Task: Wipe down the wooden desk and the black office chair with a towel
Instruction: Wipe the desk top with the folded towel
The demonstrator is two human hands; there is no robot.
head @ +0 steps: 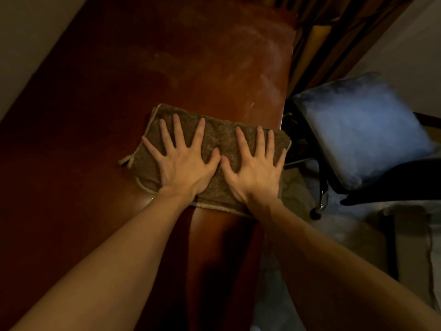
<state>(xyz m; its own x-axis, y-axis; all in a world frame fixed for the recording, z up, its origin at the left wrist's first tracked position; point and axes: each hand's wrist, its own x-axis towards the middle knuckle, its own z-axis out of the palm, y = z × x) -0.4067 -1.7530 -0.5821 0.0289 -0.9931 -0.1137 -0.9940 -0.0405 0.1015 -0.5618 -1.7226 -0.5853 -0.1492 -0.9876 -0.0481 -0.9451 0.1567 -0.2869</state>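
- The left hand (181, 161) and right hand (256, 168) lie side by side, flat and wide, fingers straight and fanned. Both press down on the towel (222, 137); neither curls round it.
- The towel is folded into a brown pad under both palms and rests on the wooden worktop (114, 130). Its far edge shows just past the fingertips. Its outer corner, beside the right little finger, reaches the worktop's edge.
- Beyond the fingertips, a pale dusty haze (250, 63) streaks the wood. That stretch looks unwiped, so the step in hand is most likely a push forward over it.
- To do it well, keep the weight even across both palms so the whole pad stays in contact. Drive from the heels of the hands so the leading edge does not roll under.
- Overlap each pass with the one beside it, working away from the right hand's side toward the dark area left of the left hand.
- Watch the corner at the edge: if it slips off, the pad may drag and unfold.
- The black office chair (362, 134) stands to the right of the right hand, apart from the worktop and untouched. Its seat looks pale with dust or glare; I cannot tell which. It is best left until the worktop is done.
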